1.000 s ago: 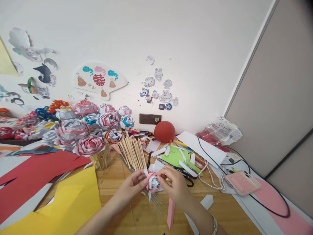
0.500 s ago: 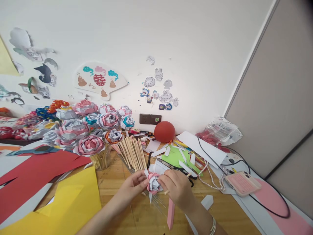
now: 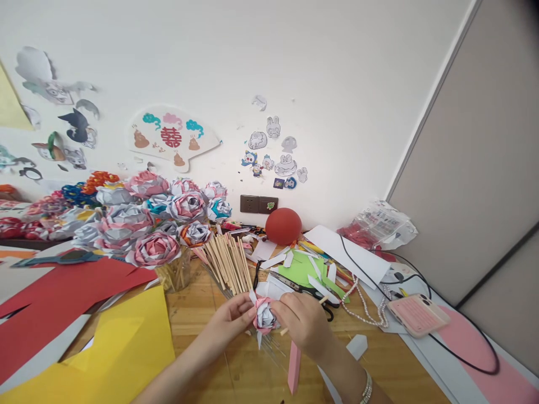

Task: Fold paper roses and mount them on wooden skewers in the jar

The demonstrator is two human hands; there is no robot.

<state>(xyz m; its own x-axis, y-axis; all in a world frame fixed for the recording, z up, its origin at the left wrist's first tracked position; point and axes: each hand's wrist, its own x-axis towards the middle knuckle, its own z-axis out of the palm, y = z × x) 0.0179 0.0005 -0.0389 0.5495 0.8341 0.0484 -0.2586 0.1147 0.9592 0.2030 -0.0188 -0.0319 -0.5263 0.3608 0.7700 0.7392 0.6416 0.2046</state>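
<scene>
Here, 2 hands [image 3: 234, 318] [image 3: 304, 322] hold a flower's [image 3: 265, 314] edges.

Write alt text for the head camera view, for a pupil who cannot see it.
The left hand and right hand hold a small pink-and-white paper flower over a wooden table; the right also grips a thin stick. Behind are clustered sticks, with larger paper flowers to the left, and scissors and paper scraps to the right.

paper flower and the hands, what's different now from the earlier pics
The right hand has turned and shifted slightly right; the wooden stick in it now shows on both sides of the hand. Nothing was visibly let go. The left hand still holds the paper flower; the pink strip hasn't moved.
</scene>
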